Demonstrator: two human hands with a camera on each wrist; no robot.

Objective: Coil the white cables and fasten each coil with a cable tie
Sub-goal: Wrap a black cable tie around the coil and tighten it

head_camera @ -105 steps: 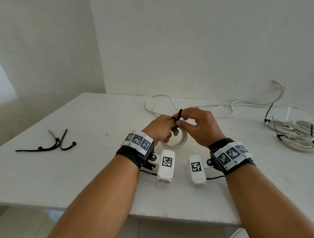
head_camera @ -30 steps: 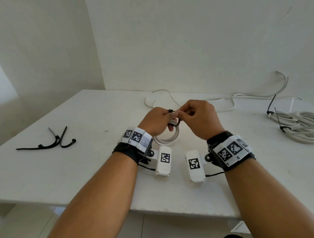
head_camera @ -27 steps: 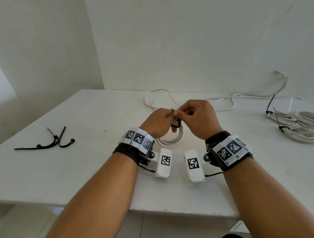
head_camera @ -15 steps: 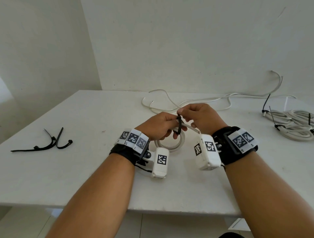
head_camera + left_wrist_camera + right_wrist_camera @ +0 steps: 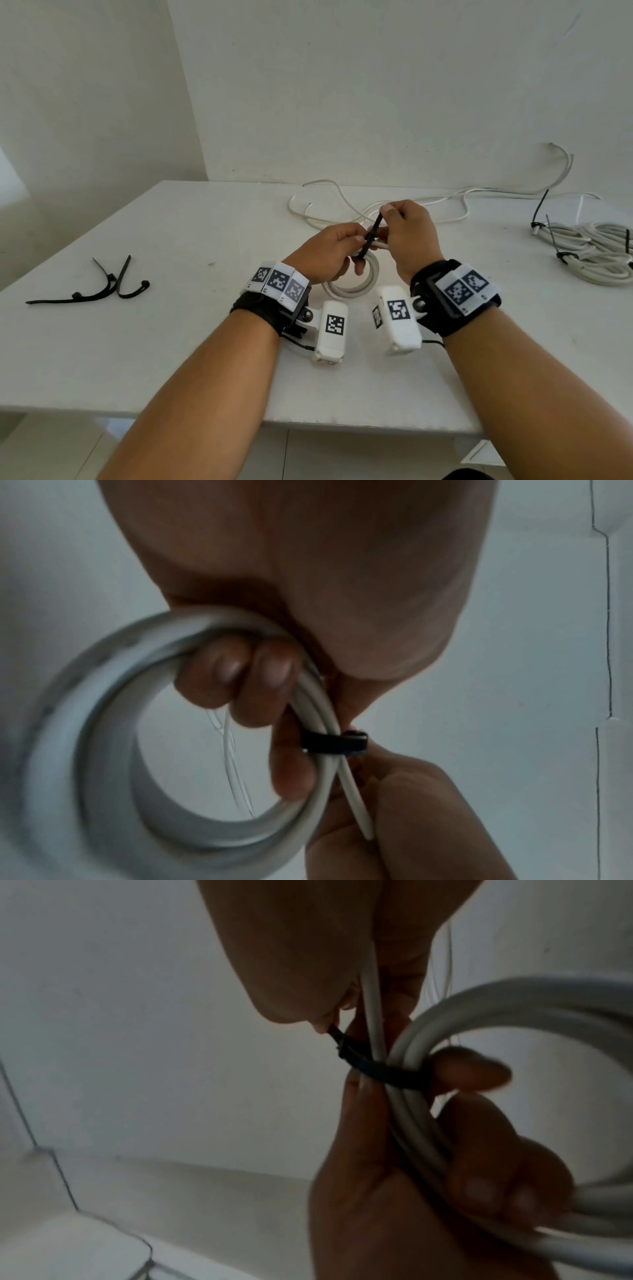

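One white counter carries everything. Two hands are over it: one left hand and one right hand. Between them is one small round coil of white cable with one black plastic cable tie around it. At the left edge lies a little bunch of loose black cable ties; it looks like three, but they overlap. At the right edge sits one big pile of tied white cable coils. Near the far edge, loose white cables tangle; their number is unclear.

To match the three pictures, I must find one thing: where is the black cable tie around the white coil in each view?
Head: cable tie, centre, between both hands.
Left wrist: right of centre, banding the coil.
Right wrist: right of centre, across the strands.
Shared landmark: the coil.
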